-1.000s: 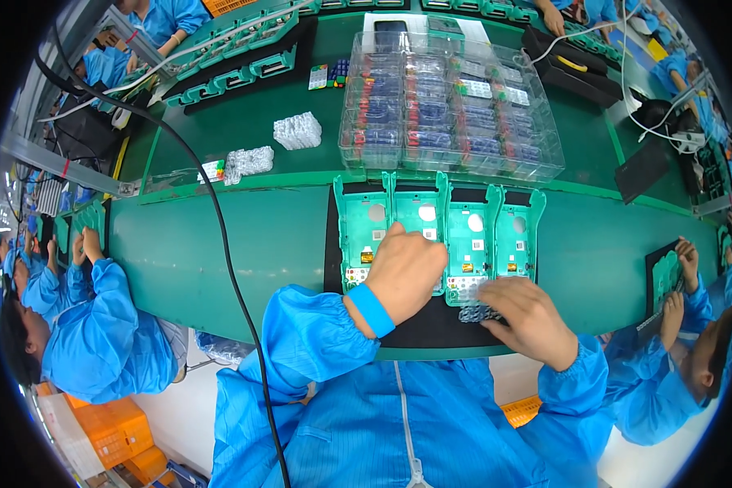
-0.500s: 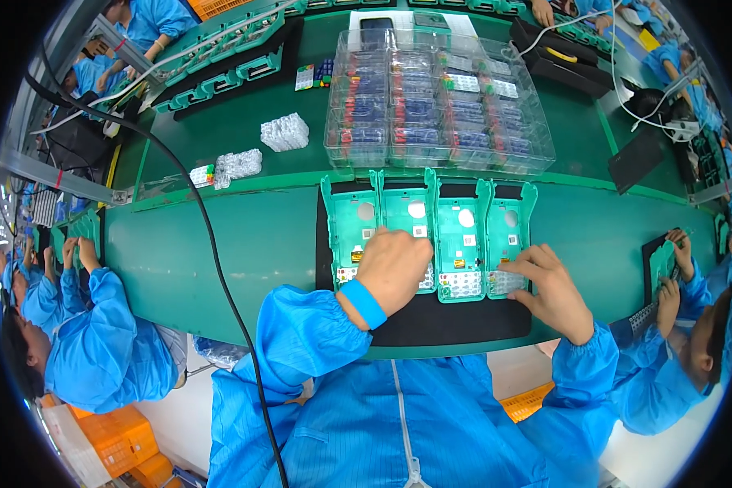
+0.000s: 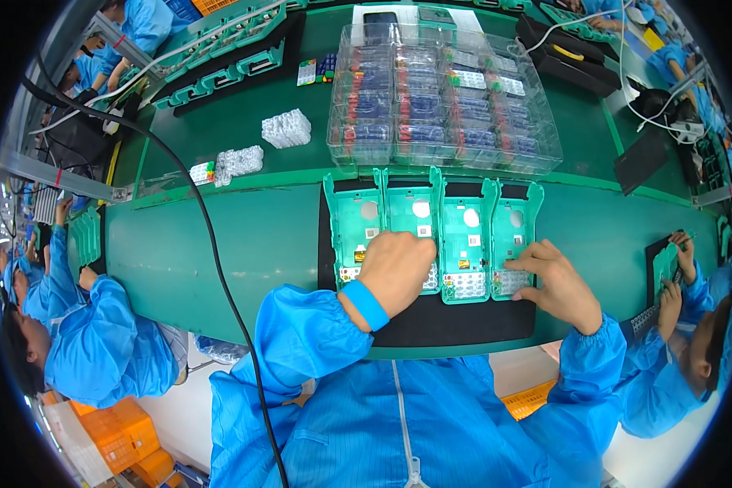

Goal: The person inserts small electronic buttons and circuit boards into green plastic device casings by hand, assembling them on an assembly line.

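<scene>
Several green plastic device housings lie side by side, open face up, on a black mat in front of me. My left hand, with a blue band at the wrist, is closed over the lower part of the second housing from the left; its fingertips and anything in them are hidden. At the rightmost housing, my right hand has thumb and forefinger at opposite edges of a pale rubber keypad. Similar keypads with coloured keys show in the other housings, including the third housing's keypad.
Behind the housings stands a clear plastic tray of blue and red packed parts. Stacks of pale keypads lie to its left. A black cable hangs across the left side. Co-workers in blue sit at both sides.
The whole view has shifted slightly, so the bench things appear a little further right. Both my hands keep their places at the housings. A co-worker's arm at the left has risen.
</scene>
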### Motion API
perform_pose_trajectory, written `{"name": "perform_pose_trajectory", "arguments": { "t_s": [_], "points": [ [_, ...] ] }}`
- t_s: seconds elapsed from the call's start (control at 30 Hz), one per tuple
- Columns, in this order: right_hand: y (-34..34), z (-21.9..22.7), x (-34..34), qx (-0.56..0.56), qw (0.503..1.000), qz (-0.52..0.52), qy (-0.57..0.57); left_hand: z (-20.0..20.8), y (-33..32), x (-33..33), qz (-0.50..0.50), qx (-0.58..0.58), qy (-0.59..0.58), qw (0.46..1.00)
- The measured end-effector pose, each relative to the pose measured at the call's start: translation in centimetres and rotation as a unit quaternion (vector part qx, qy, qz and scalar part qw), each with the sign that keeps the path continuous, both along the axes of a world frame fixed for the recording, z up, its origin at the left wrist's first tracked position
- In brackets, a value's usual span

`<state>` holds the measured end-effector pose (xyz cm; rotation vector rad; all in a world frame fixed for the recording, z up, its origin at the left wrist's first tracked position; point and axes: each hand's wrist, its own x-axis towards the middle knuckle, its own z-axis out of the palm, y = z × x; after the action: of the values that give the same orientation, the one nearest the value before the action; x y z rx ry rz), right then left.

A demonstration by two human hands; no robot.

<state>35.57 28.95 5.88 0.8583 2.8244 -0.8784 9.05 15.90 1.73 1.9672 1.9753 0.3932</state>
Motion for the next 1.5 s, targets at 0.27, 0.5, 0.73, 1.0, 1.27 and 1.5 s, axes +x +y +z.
{"name": "perform_pose_trajectory", "arguments": {
  "t_s": [0.27, 0.5, 0.73, 1.0, 1.27, 1.5],
  "points": [
    [-0.2, 0.4, 0.0, -0.004, 1.0, 0.014, -0.006, 0.7, -0.1, -0.1, -0.031, 0.009, 0.03, 0.999],
    [0.7, -0.1, 0.5, 0.006, 0.999, -0.032, 0.022, -0.1, 0.3, -0.6, 0.004, -0.022, -0.091, 0.996],
    [1.4, -0.2, 0.4, -0.125, 0.99, -0.059, 0.032, -0.3, -0.1, -0.7, 0.009, -0.012, -0.131, 0.991],
    [0.5, -0.5, -0.2, 0.034, 0.999, -0.007, 0.012, -1.0, 0.2, -0.1, 0.001, -0.025, -0.076, 0.997],
    [-0.2, 0.5, -0.8, 0.027, 0.999, -0.037, -0.016, -0.4, 0.7, 0.0, -0.006, -0.01, -0.029, 0.999],
    [-1.2, -0.8, -0.2, 0.09, 0.995, 0.029, 0.02, 0.4, 0.3, -0.6, 0.004, -0.046, -0.007, 0.999]
  ]
}}
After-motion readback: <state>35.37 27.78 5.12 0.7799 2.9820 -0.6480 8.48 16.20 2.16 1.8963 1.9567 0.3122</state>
